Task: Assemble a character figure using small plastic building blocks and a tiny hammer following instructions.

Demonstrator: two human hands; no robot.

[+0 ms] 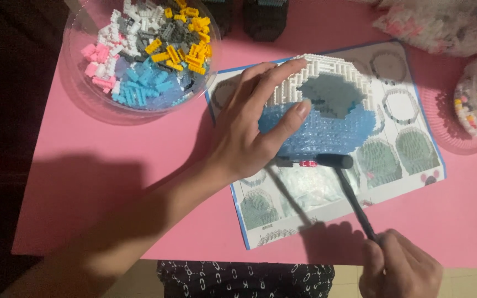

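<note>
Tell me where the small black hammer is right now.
In the head view, the small black hammer is lower right of centre, its handle held in the right hand, its head against the near edge of the blue and white brick model on the instruction sheet.

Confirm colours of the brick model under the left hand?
Brick model: white upper part, light blue lower part; head view.

Bare forearms, no sleeves; black garment [244, 278] with small white pattern at lap.
</note>
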